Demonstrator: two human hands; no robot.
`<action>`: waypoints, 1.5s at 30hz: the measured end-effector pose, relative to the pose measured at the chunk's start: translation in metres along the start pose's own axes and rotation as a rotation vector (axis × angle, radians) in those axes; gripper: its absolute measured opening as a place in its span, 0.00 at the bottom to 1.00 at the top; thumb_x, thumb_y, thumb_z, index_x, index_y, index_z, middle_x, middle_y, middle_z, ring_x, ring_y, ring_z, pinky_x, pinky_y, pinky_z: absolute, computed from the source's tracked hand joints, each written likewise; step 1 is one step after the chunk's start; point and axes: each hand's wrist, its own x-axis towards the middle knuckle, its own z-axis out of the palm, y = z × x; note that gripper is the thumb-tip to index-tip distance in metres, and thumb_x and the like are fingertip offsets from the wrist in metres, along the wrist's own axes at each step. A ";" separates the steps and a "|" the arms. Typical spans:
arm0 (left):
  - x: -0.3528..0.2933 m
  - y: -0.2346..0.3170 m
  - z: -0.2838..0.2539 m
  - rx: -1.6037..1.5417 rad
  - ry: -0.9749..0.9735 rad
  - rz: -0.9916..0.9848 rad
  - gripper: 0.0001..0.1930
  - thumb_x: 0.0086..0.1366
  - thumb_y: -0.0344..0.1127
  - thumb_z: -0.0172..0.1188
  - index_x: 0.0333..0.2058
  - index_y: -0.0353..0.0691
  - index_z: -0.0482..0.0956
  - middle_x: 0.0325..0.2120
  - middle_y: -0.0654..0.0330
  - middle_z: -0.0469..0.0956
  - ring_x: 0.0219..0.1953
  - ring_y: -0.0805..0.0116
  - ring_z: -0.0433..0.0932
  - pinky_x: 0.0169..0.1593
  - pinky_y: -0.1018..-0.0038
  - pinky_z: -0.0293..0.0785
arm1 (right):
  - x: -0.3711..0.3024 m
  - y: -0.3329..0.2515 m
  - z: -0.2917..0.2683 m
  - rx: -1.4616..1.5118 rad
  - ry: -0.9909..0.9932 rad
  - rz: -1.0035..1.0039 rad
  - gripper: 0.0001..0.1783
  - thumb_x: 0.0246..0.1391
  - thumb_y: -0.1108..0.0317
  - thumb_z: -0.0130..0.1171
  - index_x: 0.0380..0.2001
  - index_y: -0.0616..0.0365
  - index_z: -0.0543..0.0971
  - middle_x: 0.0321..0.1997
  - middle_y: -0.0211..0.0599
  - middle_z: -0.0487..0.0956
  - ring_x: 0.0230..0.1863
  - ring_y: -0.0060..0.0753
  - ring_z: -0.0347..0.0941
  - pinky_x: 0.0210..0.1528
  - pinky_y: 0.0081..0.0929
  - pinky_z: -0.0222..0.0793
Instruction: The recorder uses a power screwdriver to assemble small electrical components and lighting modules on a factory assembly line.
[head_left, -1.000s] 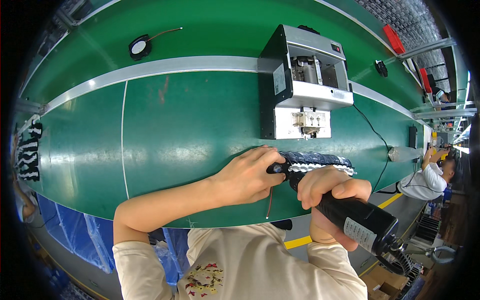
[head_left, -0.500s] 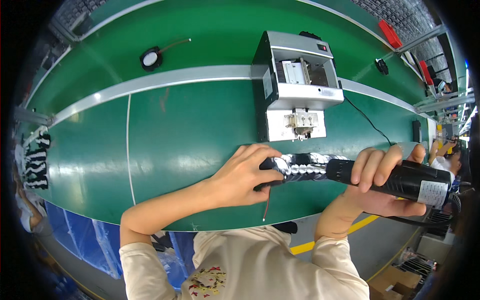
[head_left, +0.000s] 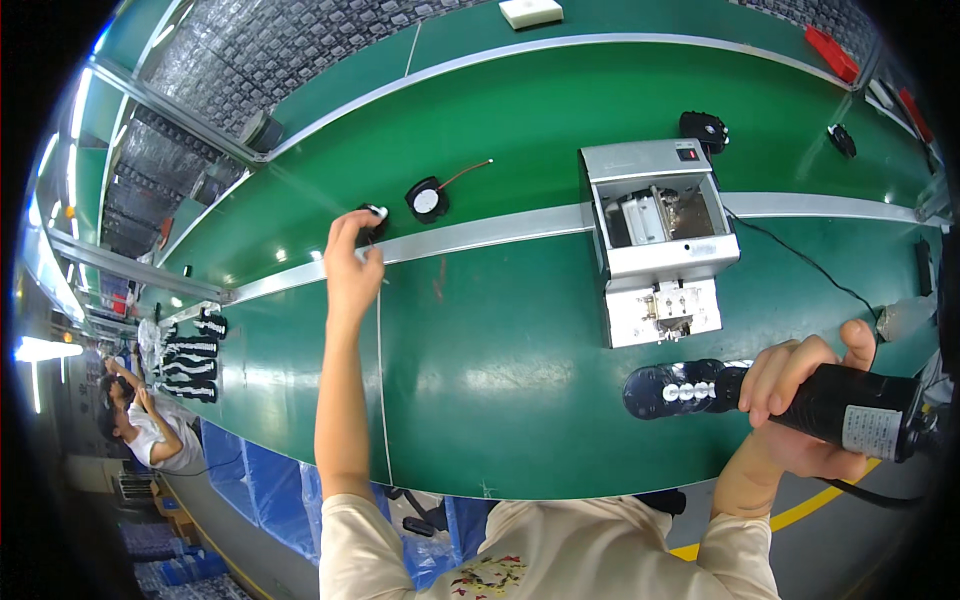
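- Gripping the black tool [head_left: 870, 390], the right hand [head_left: 785, 375] had its fingers wrapped around the body, between three and four o'clock of the view.
- The long dark part [head_left: 655, 388], with a row of white rounds, lay on the green table [head_left: 500, 440] at four o'clock, just beyond the tool's nose.
- The left hand [head_left: 350, 265] was near ten o'clock, with bent fingers beside a small dark object [head_left: 376, 230]; I could not tell if it pinched this object or released it.
- As far as I could judge, some work was done: a round fan [head_left: 428, 200] with its wire lay apart at eleven o'clock.
- Several black-and-white parts [head_left: 190, 368] rested in rows between eight and nine o'clock, and perhaps these were left for handling; their state was not certain.
- The tool covered the right end of the dark part, so contact there was hard to confirm.
- The small object was partly hidden by fingers and blurred, and the tool's rear end faded into the dark rim.
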 end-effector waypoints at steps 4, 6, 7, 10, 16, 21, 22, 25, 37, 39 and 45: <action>0.023 0.035 0.063 0.387 -0.066 -0.037 0.19 0.56 0.39 0.66 0.46 0.43 0.78 0.44 0.50 0.75 0.45 0.49 0.77 0.47 0.59 0.77 | -0.003 0.002 0.004 -0.026 0.050 0.048 0.62 0.44 0.27 0.64 0.65 0.62 0.51 0.25 0.39 0.73 0.19 0.33 0.72 0.23 0.29 0.72; 0.030 0.055 0.090 0.523 -0.173 -0.200 0.22 0.56 0.48 0.68 0.48 0.48 0.78 0.47 0.50 0.74 0.44 0.45 0.77 0.47 0.56 0.78 | -0.005 0.005 0.003 -0.039 0.062 0.066 0.62 0.44 0.27 0.64 0.64 0.64 0.51 0.25 0.39 0.73 0.18 0.32 0.71 0.22 0.28 0.71; 0.034 0.053 0.100 0.554 -0.223 -0.242 0.23 0.56 0.50 0.68 0.49 0.50 0.78 0.49 0.50 0.72 0.44 0.44 0.77 0.47 0.55 0.78 | -0.005 0.005 0.004 -0.039 0.055 0.070 0.62 0.44 0.27 0.64 0.64 0.64 0.51 0.25 0.39 0.73 0.18 0.32 0.71 0.22 0.28 0.71; 0.040 0.036 0.109 0.465 -0.195 -0.194 0.24 0.54 0.46 0.69 0.50 0.50 0.78 0.50 0.49 0.72 0.47 0.42 0.77 0.49 0.56 0.77 | -0.007 0.005 0.006 -0.038 0.053 0.076 0.62 0.45 0.27 0.63 0.64 0.64 0.51 0.25 0.39 0.73 0.18 0.32 0.71 0.22 0.29 0.71; 0.004 0.075 0.036 0.008 -0.226 -0.058 0.29 0.49 0.31 0.67 0.54 0.45 0.76 0.47 0.47 0.75 0.51 0.50 0.77 0.54 0.63 0.75 | -0.009 0.000 -0.002 -0.006 0.059 0.049 0.61 0.43 0.28 0.65 0.63 0.64 0.53 0.25 0.39 0.73 0.18 0.32 0.71 0.22 0.28 0.71; -0.026 0.129 -0.038 0.158 -0.548 -0.083 0.40 0.43 0.24 0.65 0.60 0.41 0.68 0.43 0.49 0.77 0.48 0.49 0.74 0.52 0.60 0.73 | -0.006 -0.002 -0.004 -0.035 -0.009 0.011 0.57 0.48 0.30 0.63 0.64 0.64 0.53 0.24 0.38 0.72 0.18 0.31 0.70 0.21 0.28 0.70; -0.033 0.137 -0.038 0.262 -0.628 -0.058 0.41 0.41 0.23 0.64 0.60 0.41 0.67 0.43 0.50 0.77 0.48 0.49 0.74 0.53 0.60 0.73 | -0.007 -0.003 -0.003 -0.039 -0.010 0.012 0.57 0.48 0.31 0.63 0.64 0.65 0.54 0.24 0.38 0.72 0.18 0.32 0.70 0.21 0.28 0.71; -0.061 0.154 -0.014 0.253 -0.730 0.153 0.41 0.40 0.21 0.63 0.60 0.39 0.68 0.43 0.50 0.77 0.45 0.48 0.72 0.53 0.59 0.70 | -0.008 0.000 0.000 -0.048 -0.031 0.031 0.56 0.48 0.31 0.63 0.64 0.65 0.55 0.24 0.39 0.72 0.18 0.32 0.71 0.21 0.29 0.71; -0.123 0.207 0.095 -0.604 -0.569 0.474 0.13 0.49 0.28 0.72 0.36 0.39 0.82 0.45 0.54 0.71 0.50 0.50 0.72 0.51 0.61 0.75 | 0.001 0.004 -0.006 -0.033 -0.164 0.078 0.58 0.48 0.26 0.60 0.61 0.68 0.54 0.25 0.41 0.73 0.19 0.32 0.71 0.22 0.29 0.72; -0.121 0.213 0.100 -0.610 -0.572 0.482 0.14 0.50 0.28 0.72 0.37 0.39 0.83 0.45 0.54 0.71 0.51 0.51 0.71 0.52 0.61 0.74 | 0.000 0.004 -0.005 -0.042 -0.155 0.091 0.58 0.48 0.26 0.60 0.61 0.68 0.55 0.25 0.41 0.73 0.19 0.32 0.72 0.22 0.29 0.72; -0.122 0.217 0.107 -0.581 -0.591 0.511 0.14 0.52 0.31 0.71 0.39 0.40 0.84 0.48 0.55 0.72 0.54 0.51 0.70 0.52 0.60 0.73 | -0.002 0.003 -0.003 -0.046 -0.122 0.126 0.58 0.48 0.27 0.61 0.60 0.68 0.55 0.25 0.40 0.73 0.19 0.31 0.71 0.22 0.28 0.71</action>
